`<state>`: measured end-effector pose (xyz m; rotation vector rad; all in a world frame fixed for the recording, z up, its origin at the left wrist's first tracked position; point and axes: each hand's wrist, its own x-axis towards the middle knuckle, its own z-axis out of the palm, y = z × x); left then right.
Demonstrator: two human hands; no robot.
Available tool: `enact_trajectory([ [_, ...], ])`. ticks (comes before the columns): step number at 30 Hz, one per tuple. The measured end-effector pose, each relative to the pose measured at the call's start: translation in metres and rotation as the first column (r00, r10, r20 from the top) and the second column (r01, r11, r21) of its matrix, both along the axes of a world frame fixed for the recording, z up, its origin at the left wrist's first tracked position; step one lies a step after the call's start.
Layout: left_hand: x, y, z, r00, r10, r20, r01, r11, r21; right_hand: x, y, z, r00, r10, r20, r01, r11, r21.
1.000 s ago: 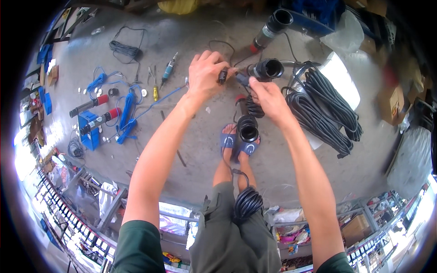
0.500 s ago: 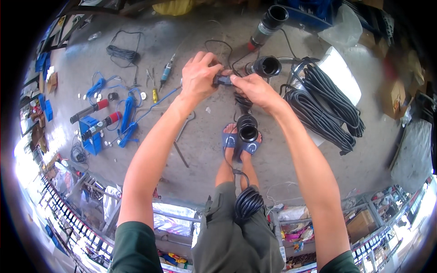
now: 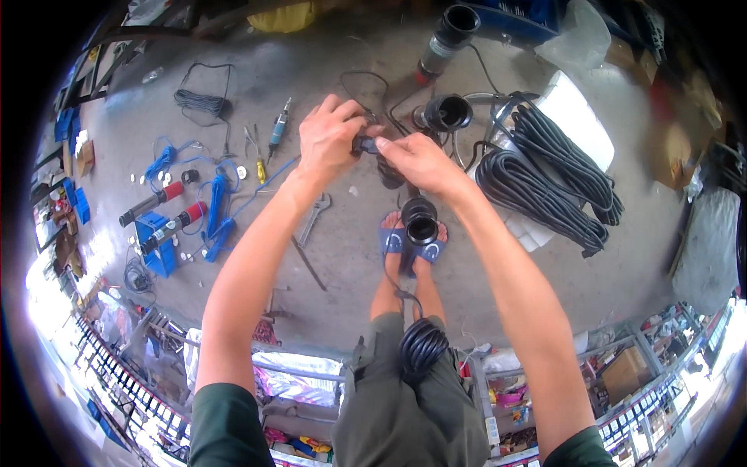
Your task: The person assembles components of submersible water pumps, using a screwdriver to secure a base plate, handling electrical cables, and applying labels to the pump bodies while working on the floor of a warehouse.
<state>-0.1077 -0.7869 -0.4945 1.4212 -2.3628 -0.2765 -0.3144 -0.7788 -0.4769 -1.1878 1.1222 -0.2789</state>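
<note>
My left hand point(image 3: 331, 138) and my right hand point(image 3: 422, 162) meet over the floor in front of my feet. Both sets of fingers are closed around a small dark block-like piece point(image 3: 365, 145), whose exact kind I cannot make out. Just below my right hand, a black cylindrical body ends in an open round mouth point(image 3: 421, 227) between my sandals. Beyond my hands lies a second black-mouthed cylinder point(image 3: 447, 114), and farther off a third with a red band point(image 3: 450, 40). A coil of black cable point(image 3: 424, 347) rests at my lap.
Thick black cable coils point(image 3: 537, 175) lie on a white sheet point(image 3: 572, 117) to the right. Leftward are a blue-bodied pen-like tool point(image 3: 279, 134), a yellow-handled screwdriver point(image 3: 261, 170), an adjustable wrench point(image 3: 313, 219), blue cord bundles point(image 3: 218, 204) and red-ended tubes point(image 3: 175, 226).
Both hands have shifted slightly left with the dark piece still between them. The whole view has moved a little, and more of the wrench shows now.
</note>
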Motion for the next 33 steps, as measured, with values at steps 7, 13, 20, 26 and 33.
enact_trajectory([
  [7,0.0,-0.008,0.0,0.998,-0.058,0.003,0.058,0.998,-0.015,-0.01,-0.009,-0.012,0.989,-0.007,0.148,-0.002,0.998,0.062],
  [13,0.005,-0.004,-0.006,0.999,-0.048,0.011,0.048,0.999,-0.019,-0.003,-0.002,-0.005,0.999,0.021,0.041,-0.019,0.999,-0.031],
  [20,0.007,-0.007,-0.004,0.995,-0.104,0.009,0.104,0.994,-0.04,-0.009,-0.006,-0.007,0.99,0.099,0.097,-0.098,0.995,-0.014],
  [26,0.004,-0.013,-0.003,0.984,-0.177,-0.008,0.177,0.984,0.019,-0.005,-0.009,-0.006,0.998,0.057,0.037,-0.054,0.996,-0.071],
  [33,-0.005,-0.029,0.001,0.915,-0.403,0.004,0.403,0.914,0.04,-0.01,0.013,-0.018,0.997,-0.07,0.024,0.071,0.997,-0.015],
])
